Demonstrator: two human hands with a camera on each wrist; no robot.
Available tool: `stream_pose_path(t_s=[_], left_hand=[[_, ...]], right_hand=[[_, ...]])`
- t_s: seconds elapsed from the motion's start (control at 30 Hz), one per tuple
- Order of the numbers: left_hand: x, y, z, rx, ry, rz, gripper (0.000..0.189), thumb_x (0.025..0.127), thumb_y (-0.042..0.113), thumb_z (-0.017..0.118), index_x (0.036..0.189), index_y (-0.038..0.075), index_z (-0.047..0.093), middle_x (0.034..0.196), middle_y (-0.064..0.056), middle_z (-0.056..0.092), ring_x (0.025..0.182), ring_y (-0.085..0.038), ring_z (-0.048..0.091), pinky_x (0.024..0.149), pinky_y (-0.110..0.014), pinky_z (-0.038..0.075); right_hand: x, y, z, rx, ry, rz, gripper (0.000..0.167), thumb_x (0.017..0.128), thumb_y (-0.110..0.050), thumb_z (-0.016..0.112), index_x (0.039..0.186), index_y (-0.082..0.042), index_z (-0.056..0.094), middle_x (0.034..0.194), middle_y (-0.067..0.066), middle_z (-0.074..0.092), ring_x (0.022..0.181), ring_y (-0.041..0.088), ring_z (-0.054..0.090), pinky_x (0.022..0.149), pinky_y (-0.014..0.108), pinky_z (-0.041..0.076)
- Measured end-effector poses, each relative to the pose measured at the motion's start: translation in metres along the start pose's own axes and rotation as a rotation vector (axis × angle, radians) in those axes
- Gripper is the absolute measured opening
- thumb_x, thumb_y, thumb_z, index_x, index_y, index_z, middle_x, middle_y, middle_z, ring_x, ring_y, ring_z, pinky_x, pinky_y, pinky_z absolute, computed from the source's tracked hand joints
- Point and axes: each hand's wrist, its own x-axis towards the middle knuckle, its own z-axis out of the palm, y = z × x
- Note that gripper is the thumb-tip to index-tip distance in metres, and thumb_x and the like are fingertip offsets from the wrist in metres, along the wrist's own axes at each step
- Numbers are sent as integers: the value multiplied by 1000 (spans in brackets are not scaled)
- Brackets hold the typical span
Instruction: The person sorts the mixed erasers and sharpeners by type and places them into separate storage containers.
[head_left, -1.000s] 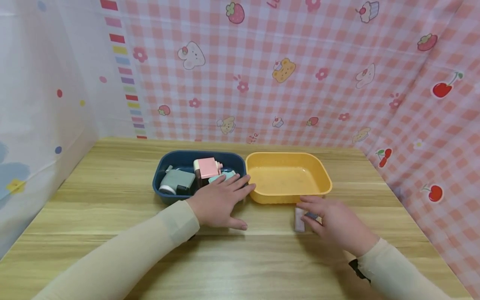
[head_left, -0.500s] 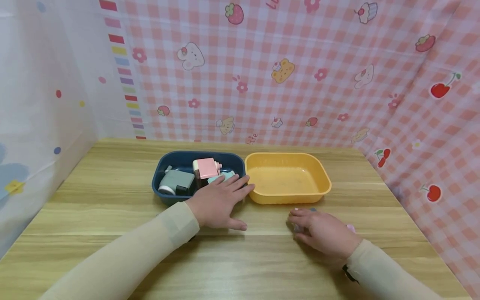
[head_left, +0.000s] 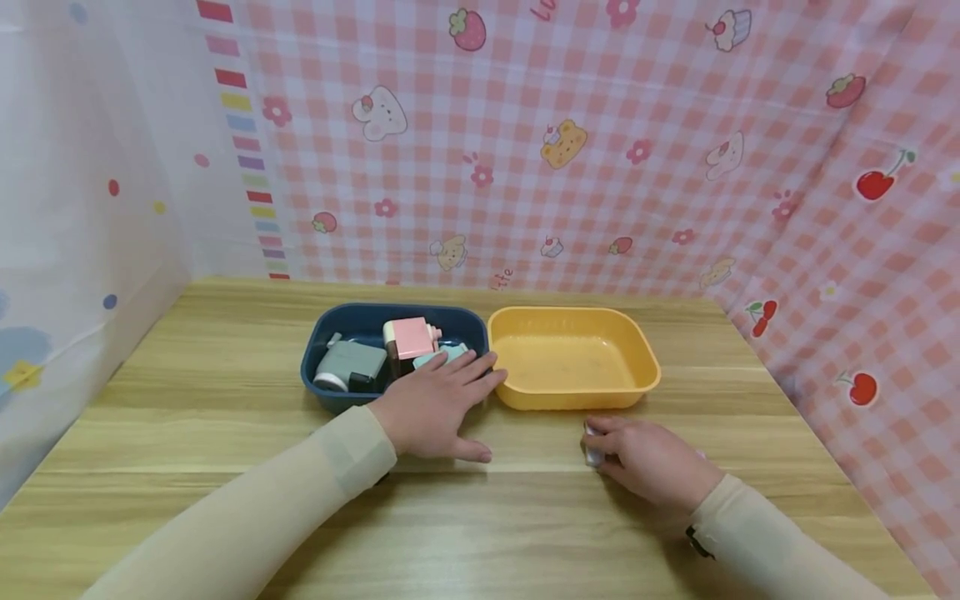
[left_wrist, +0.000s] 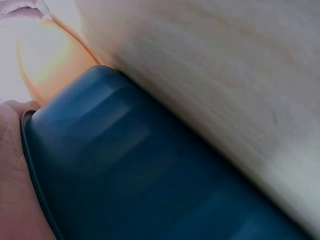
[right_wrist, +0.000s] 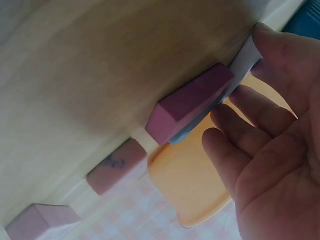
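Observation:
My left hand point(head_left: 435, 408) lies over the front right edge of a dark blue bin point(head_left: 330, 317), fingers straight and spread. In the left wrist view the hand is along the rim of that bin point(left_wrist: 125, 160). On the table in front of the yellow bin point(head_left: 573, 400), my right hand point(head_left: 652, 462) pinches a small white block point(head_left: 593, 446) by its sides. The right wrist view shows this white block point(right_wrist: 244, 59) partly covered by fingers. Close beside it are a purplish-pink block point(right_wrist: 192, 102) and a grey-blue block point(right_wrist: 192, 127), just off the fingertips.
The blue bin holds a grey-green boxy item point(head_left: 352, 362), a pink and cream boxy item point(head_left: 412, 340) and a mint item point(head_left: 453, 350). A pink block with a blue mark point(right_wrist: 117, 167) and a pale pink block point(right_wrist: 42, 222) stand farther along the table. The bins touch side by side.
My right hand has shifted slightly left and toward the front edge, and its fingers have come round the white block, which stood beside them earlier. My left hand has stayed in place.

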Motion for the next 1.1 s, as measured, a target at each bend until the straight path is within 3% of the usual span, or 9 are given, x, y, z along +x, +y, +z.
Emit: stream_pose_path(t_s=[0.6, 1.1], left_hand=[[1, -1, 1, -16, 2, 12, 106, 87, 80, 62, 170, 28, 22, 179, 0, 14, 165, -26, 17, 133, -55, 17], [0, 0, 1, -10, 4, 12, 105, 88, 78, 64, 170, 27, 22, 179, 0, 15, 165, -27, 17, 133, -55, 17]], right_hand=[[5, 2, 2, -4, 38, -64, 20, 94, -15, 79, 114, -12, 82, 130, 20, 71, 110, 31, 75, 91, 47, 62], [4, 2, 5, 22, 50, -68, 21, 94, -12, 79, 114, -7, 82, 132, 23, 70, 116, 36, 73, 95, 49, 61]])
